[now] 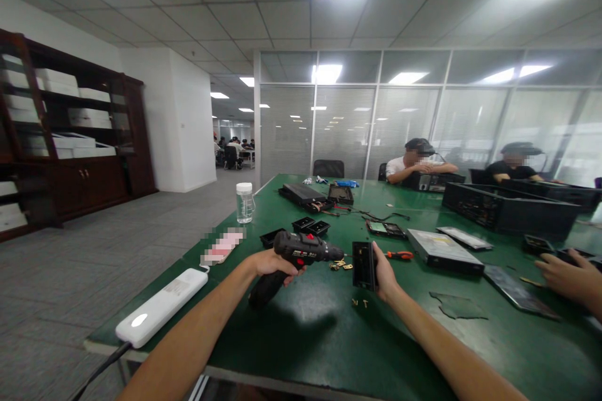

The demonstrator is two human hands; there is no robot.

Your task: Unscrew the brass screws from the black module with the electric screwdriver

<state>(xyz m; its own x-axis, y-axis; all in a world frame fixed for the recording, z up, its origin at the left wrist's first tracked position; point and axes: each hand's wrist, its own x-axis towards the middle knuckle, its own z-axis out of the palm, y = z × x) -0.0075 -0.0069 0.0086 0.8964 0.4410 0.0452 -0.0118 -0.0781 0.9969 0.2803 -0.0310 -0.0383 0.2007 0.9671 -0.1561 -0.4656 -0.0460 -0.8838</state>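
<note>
My left hand (277,265) is closed around the grip of a black cordless drill (301,249), which lies level with its chuck pointing right. The drill's tip reaches toward a small black plastic case (364,266), stood on edge with its hollow side facing left; I cannot tell whether the bit touches it. My right hand (384,272) grips that case along its right side. Brass-coloured metal pieces (340,266) lie on the table between the hands, and a few screws (360,303) rest below the case. Behind the case lies an orange-handled screwdriver (399,255).
Several black plastic cases (310,225) sit behind the drill. At left are a bottle (244,203), a pink phone (224,245) and a white power strip (162,307). A silver disc drive (444,252) lies right, near another person's hand (571,279). Two people sit beyond, near black computer cases (512,210).
</note>
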